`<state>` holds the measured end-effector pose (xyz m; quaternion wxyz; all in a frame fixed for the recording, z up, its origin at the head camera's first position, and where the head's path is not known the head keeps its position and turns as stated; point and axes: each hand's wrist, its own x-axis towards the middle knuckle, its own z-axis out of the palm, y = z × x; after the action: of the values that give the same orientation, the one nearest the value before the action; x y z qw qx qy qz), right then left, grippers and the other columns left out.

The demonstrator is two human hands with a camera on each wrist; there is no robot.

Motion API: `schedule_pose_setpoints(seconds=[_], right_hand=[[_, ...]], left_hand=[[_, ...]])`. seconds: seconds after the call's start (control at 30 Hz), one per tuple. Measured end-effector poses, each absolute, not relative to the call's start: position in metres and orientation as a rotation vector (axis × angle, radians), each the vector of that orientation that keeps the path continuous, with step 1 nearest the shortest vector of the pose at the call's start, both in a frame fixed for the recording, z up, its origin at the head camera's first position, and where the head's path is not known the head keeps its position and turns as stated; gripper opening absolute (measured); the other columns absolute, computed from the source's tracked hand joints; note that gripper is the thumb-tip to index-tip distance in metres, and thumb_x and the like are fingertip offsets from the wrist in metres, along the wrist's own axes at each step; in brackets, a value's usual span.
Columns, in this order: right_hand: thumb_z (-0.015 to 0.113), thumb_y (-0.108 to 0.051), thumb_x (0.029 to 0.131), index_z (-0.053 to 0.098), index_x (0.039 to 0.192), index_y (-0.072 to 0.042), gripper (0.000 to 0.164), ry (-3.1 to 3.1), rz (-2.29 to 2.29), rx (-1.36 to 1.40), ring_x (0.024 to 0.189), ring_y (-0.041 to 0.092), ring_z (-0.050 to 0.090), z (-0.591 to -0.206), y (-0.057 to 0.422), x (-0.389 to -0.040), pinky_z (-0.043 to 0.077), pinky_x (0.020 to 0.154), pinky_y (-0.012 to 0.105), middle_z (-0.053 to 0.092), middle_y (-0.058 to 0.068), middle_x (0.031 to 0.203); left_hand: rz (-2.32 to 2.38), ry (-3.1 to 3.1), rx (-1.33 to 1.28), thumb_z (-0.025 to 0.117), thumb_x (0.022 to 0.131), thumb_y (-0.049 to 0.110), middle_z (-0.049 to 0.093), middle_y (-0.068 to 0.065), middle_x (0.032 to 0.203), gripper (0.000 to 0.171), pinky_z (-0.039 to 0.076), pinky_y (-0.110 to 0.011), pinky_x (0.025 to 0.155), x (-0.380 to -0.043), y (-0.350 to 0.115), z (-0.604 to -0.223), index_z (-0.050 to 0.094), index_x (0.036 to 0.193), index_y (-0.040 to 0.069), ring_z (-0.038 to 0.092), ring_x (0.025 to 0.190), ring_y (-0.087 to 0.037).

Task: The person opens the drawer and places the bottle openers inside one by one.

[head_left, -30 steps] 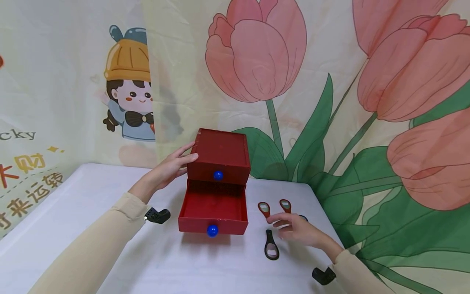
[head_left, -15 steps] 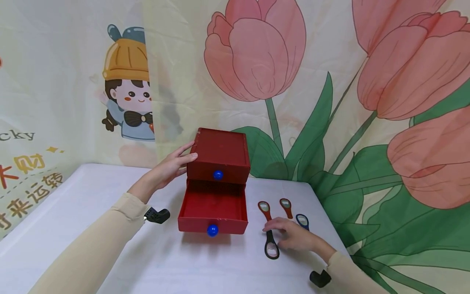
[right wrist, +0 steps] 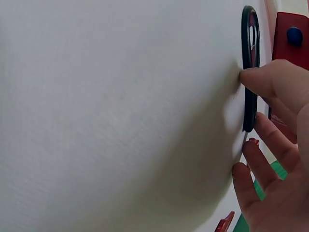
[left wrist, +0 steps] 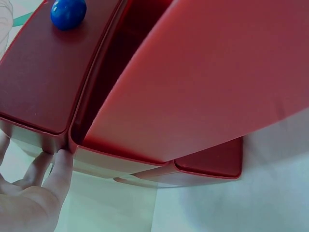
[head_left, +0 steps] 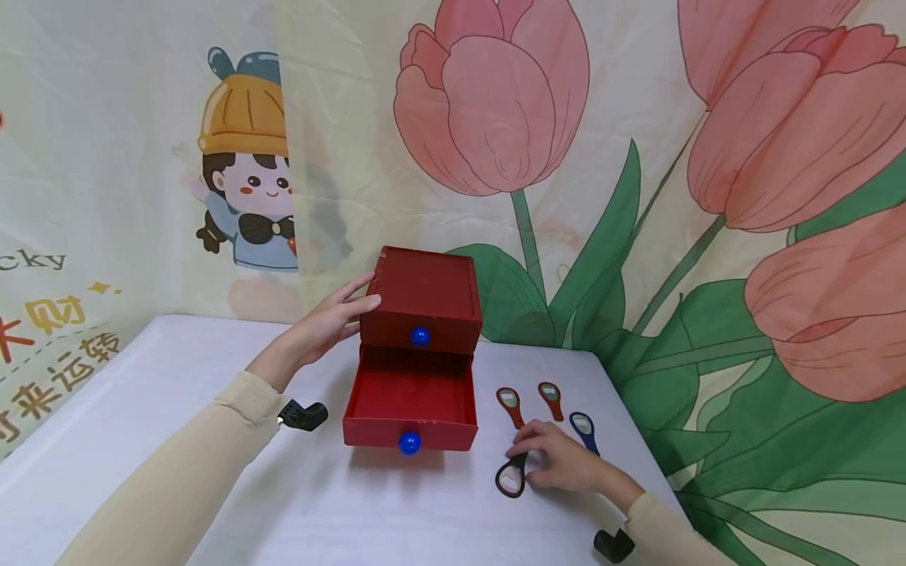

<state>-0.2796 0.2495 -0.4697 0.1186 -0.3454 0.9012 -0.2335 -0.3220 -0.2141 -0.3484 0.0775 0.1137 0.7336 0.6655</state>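
Observation:
A red drawer box (head_left: 425,287) with blue knobs stands mid-table, its lower drawer (head_left: 410,434) pulled out. Against the box's left side rests my left hand (head_left: 322,326), fingers extended; the left wrist view shows those fingers (left wrist: 60,171) on the side wall beside the upper drawer front (left wrist: 41,72). To the right of the drawer, my right hand (head_left: 562,460) pinches a black bottle opener (head_left: 510,478) by its handle between thumb and fingers. Its ring end points toward the front. In the right wrist view the bottle opener (right wrist: 250,53) appears edge-on by the thumb.
Two red bottle openers, one nearer (head_left: 509,405) and one farther right (head_left: 550,399), lie beyond my right hand. A blue bottle opener (head_left: 583,429) lies just right of them. A white cloth covers the table (head_left: 318,495); a printed curtain (head_left: 354,157) hangs behind.
My right hand has come down and left onto the black bottle opener and gripped it. The opener's ring end has swung left. My left hand and the drawer box keep their places.

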Motion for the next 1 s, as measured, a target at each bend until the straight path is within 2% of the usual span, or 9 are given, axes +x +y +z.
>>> schedule_pose_setpoints(seconds=[0.2, 0.47, 1.0], right_hand=[[0.087, -0.02, 0.09, 0.082, 0.114, -0.03, 0.027, 2.713, -0.66, -0.951, 0.112, 0.013, 0.057, -0.4711, 0.248, -0.2764, 0.054, 0.097, 0.038, 0.063, -0.014, 0.114], [0.088, -0.022, 0.09, 0.084, 0.111, -0.028, 0.022, 2.695, -0.706, -0.891, 0.099, 0.008, 0.059, -0.4721, 0.2488, -0.2754, 0.052, 0.086, 0.027, 0.067, -0.014, 0.102], [0.085, -0.022, 0.092, 0.083, 0.11, -0.023, 0.018, 2.705, -0.741, -0.902, 0.095, 0.007, 0.062, -0.4658, 0.2487, -0.2765, 0.056, 0.082, 0.025, 0.069, -0.015, 0.1]], left_hand=[[2.002, 2.188, 0.332, 0.061, 0.106, 0.042, 0.021, -0.011, 0.175, 0.083, 0.03, -0.06, 0.126, -0.3237, -0.2147, -0.3499, 0.012, 0.172, 0.032, 0.026, 0.158, -0.04], [2.011, 2.173, 0.336, 0.06, 0.107, 0.041, 0.022, -0.012, 0.174, 0.082, 0.029, -0.061, 0.126, -0.3241, -0.216, -0.3498, 0.013, 0.172, 0.032, 0.026, 0.158, -0.04], [1.995, 2.197, 0.339, 0.062, 0.106, 0.044, 0.021, -0.009, 0.175, 0.085, 0.03, -0.058, 0.126, -0.3223, -0.2158, -0.3499, 0.01, 0.173, 0.033, 0.025, 0.159, -0.039]])
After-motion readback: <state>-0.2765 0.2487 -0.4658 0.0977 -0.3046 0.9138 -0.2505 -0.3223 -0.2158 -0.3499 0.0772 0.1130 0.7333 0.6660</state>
